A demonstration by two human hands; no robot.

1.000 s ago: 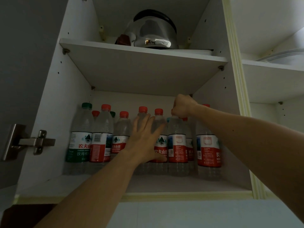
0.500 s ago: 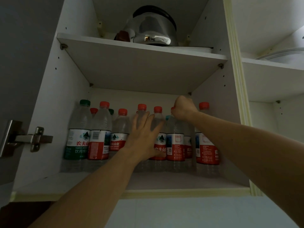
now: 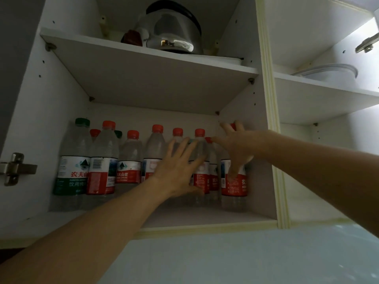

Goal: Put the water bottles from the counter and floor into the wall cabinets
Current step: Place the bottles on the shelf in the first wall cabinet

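Water bottles point(image 3: 127, 160) stand upright, long axes vertical and caps up, in rows on the lower shelf point(image 3: 205, 217) of the open wall cabinet point(image 3: 264, 111). The left hand point(image 3: 180, 167), fingers straight and spread, rests flat against the middle bottles. At 3 o'clock from it, the right hand point(image 3: 239, 148), fingers likewise extended, lies over the rightmost bottle point(image 3: 233, 187), gripping nothing. At 12 o'clock, the upper shelf carries a steel kettle point(image 3: 174, 31); at 9 o'clock, a door hinge point(image 3: 16, 168).

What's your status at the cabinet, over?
Left hand open, fingers spread against the middle water bottles. Right hand open at the rightmost bottle. Bottles upright on the lower shelf. Nothing in the way.
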